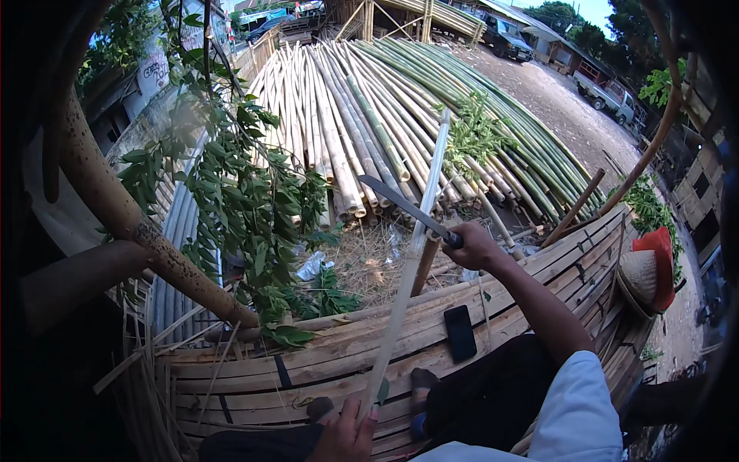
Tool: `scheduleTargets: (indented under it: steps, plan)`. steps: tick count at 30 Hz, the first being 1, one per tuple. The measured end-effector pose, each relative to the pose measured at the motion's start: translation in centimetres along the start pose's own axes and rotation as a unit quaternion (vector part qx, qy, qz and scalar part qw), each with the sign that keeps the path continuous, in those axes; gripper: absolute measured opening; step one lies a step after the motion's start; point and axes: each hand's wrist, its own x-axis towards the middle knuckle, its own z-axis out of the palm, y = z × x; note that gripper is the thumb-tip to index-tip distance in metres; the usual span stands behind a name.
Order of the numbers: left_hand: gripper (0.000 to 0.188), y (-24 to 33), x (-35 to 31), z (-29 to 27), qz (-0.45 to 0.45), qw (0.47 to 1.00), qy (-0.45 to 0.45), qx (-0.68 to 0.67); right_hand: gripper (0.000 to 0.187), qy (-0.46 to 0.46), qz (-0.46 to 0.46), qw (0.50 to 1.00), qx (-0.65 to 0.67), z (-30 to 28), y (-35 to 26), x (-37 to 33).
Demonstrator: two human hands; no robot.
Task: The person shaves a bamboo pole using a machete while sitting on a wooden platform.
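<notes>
My right hand (475, 246) is closed round the dark handle of a long knife (400, 202). The blade points up and to the left, crossing a long pale bamboo strip (402, 296); whether the edge touches it I cannot tell. Low in the view, my left hand (346, 433) grips the near end of that strip, fingers wrapped round it. From there the strip slants away and up, its far part lying in front of the bamboo pile. Close below the knife, a short upright stake (424, 267) stands by the strip.
A bench of bundled bamboo slats (254, 377) runs across in front of my legs, with a black phone (460, 333) on it. Leafy branches (231, 185) hang at left beside a thick pole (108, 181). A large bamboo pile (339, 115) lies beyond; a woven hat (637, 277) rests at right.
</notes>
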Motion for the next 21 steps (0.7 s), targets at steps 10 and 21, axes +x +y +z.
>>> scheduleTargets:
  steps: [10, 21]
  plan:
    - [0.027, 0.5, -0.3, -0.3, -0.001, 1.000, 0.004, 0.013, 0.020, -0.001, -0.014, 0.994, -0.112, 0.3, 2.0, -0.1]
    - [0.032, -1.3, -2.1, 0.3, -0.011, 0.999, 0.016, -0.045, 0.031, 0.169, 0.170, 0.971, 0.012, -2.8, 9.6, -0.7]
